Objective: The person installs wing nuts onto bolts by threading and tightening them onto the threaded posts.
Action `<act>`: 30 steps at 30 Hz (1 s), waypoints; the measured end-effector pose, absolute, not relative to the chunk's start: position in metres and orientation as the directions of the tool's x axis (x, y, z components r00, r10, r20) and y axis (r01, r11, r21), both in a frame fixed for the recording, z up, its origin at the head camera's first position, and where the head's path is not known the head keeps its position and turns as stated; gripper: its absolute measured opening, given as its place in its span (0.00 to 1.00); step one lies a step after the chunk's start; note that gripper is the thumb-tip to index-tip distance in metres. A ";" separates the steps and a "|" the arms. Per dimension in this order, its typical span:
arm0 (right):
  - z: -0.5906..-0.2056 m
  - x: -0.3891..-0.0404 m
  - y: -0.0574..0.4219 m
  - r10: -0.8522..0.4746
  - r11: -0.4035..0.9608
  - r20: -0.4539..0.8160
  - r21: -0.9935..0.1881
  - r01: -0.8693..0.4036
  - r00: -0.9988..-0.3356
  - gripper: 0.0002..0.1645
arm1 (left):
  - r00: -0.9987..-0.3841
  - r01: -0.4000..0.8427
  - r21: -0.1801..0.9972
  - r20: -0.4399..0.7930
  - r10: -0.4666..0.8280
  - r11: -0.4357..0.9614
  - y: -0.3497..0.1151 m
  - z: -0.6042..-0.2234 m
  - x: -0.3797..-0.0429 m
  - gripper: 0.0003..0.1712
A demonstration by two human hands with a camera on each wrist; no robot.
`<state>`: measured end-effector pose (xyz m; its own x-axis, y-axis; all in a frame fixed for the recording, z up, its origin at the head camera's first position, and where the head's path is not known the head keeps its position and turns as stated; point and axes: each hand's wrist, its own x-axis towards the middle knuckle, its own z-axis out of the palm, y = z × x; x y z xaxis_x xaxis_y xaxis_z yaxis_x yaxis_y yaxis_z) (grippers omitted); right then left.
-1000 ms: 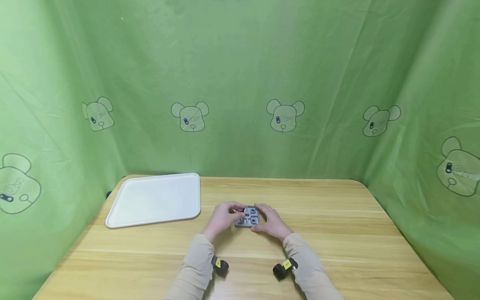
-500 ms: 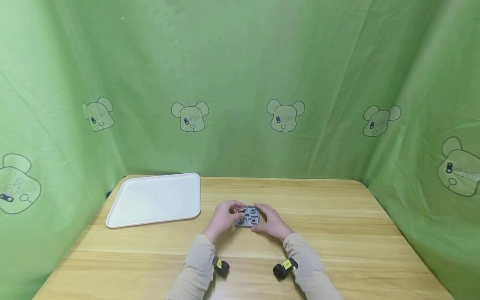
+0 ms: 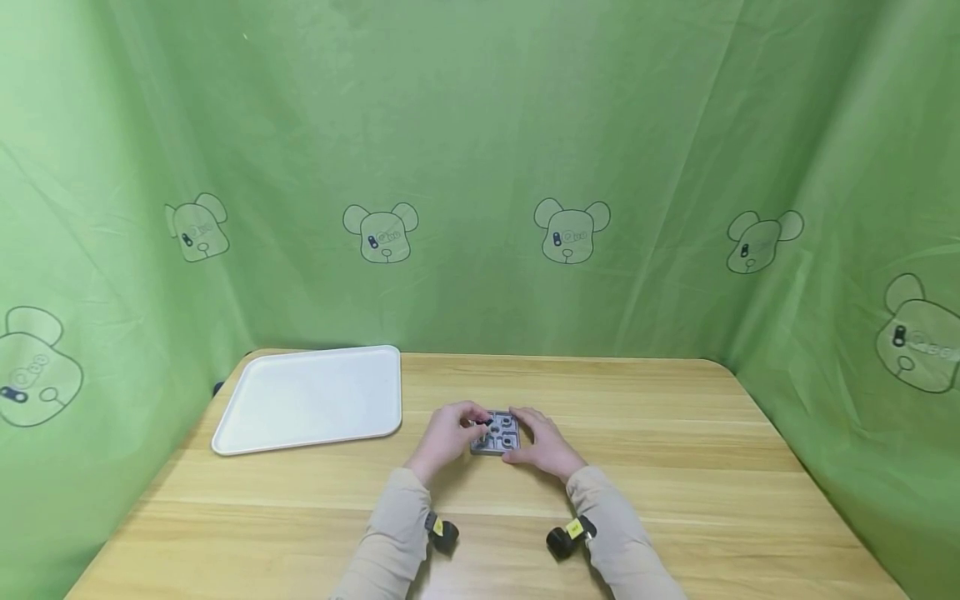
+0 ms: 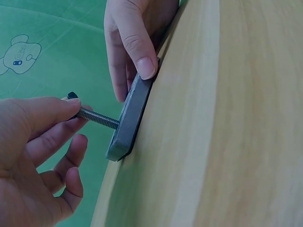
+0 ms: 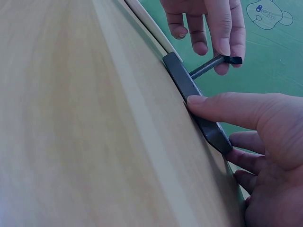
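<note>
A grey square metal plate (image 3: 497, 451) with raised rings and holes lies on the table in the head view. Out of its left part stands a threaded bolt (image 4: 99, 117) with a black end piece (image 5: 233, 60), leaning a little in the wrist views. My left hand (image 3: 448, 435) pinches the bolt near that black end between thumb and index finger, its other fingers loosely bent. My right hand (image 3: 549, 448) grips the plate's right side, thumb on the near edge and fingers at the far one. The bolt's lower tip is hidden inside the plate.
A white rectangular tray (image 3: 315, 400) lies at the back left of the wooden table (image 3: 637, 417). Green curtains (image 3: 480, 125) with bear-head prints hang behind and on both sides. A black camera (image 3: 445, 537) sits on each wrist.
My left fingers have shifted slightly at the bolt, and its black end shows at a different angle. The plate and my right hand have stayed where they were.
</note>
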<state>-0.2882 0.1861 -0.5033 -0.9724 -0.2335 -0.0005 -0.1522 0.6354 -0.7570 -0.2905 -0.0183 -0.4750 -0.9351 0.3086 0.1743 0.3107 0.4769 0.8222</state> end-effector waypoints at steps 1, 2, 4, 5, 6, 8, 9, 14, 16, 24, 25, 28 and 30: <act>-0.503 -0.288 0.186 -0.232 0.634 -0.003 -0.759 -0.149 -0.973 0.56 | -0.937 0.306 0.822 0.171 0.305 0.480 -0.018 -0.475 -0.291 0.08; -0.503 -0.288 0.186 -0.231 0.633 -0.005 -0.760 -0.147 -0.973 0.56 | -0.939 0.300 0.824 0.167 0.301 0.481 -0.018 -0.475 -0.291 0.08; -0.502 -0.287 0.186 -0.231 0.633 -0.005 -0.760 -0.146 -0.973 0.56 | -0.942 0.292 0.829 0.162 0.295 0.477 -0.019 -0.475 -0.291 0.07; -0.502 -0.287 0.186 -0.231 0.633 -0.005 -0.760 -0.146 -0.973 0.56 | -0.943 0.286 0.833 0.159 0.292 0.473 -0.019 -0.475 -0.291 0.07; -0.501 -0.287 0.185 -0.231 0.634 -0.005 -0.759 -0.147 -0.973 0.56 | -0.945 0.281 0.836 0.156 0.288 0.471 -0.019 -0.475 -0.290 0.08; -0.501 -0.287 0.185 -0.231 0.633 -0.004 -0.760 -0.147 -0.973 0.56 | -0.948 0.272 0.842 0.151 0.281 0.466 -0.019 -0.476 -0.290 0.08; -0.501 -0.287 0.185 -0.231 0.633 -0.003 -0.760 -0.148 -0.973 0.56 | -0.949 0.267 0.844 0.147 0.277 0.465 -0.019 -0.476 -0.290 0.08; -0.502 -0.288 0.186 -0.232 0.632 0.001 -0.760 -0.152 -0.973 0.56 | -0.959 0.236 0.851 0.126 0.253 0.470 -0.020 -0.475 -0.290 0.07; -0.502 -0.288 0.186 -0.233 0.631 0.004 -0.760 -0.154 -0.972 0.55 | -0.961 0.229 0.849 0.120 0.248 0.475 -0.020 -0.475 -0.290 0.07; -0.501 -0.288 0.186 -0.240 0.622 0.013 -0.766 -0.164 -0.971 0.55 | -0.945 0.285 0.815 0.153 0.288 0.504 -0.022 -0.477 -0.292 0.07; -0.501 -0.287 0.186 -0.240 0.622 0.013 -0.766 -0.164 -0.971 0.55 | -0.942 0.296 0.809 0.159 0.295 0.508 -0.022 -0.477 -0.293 0.07; -0.501 -0.287 0.186 -0.240 0.625 0.012 -0.763 -0.164 -0.971 0.55 | -0.930 0.330 0.792 0.181 0.320 0.513 -0.023 -0.478 -0.293 0.06; -0.501 -0.287 0.186 -0.240 0.628 0.012 -0.761 -0.164 -0.971 0.55 | -0.921 0.355 0.780 0.195 0.337 0.516 -0.024 -0.479 -0.293 0.06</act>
<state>-0.2866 0.1859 -0.5011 -0.9707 -0.2401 0.0118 -0.1644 0.6276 -0.7610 -0.2928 -0.0239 -0.4785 -0.9209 0.3374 0.1954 0.3545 0.5163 0.7796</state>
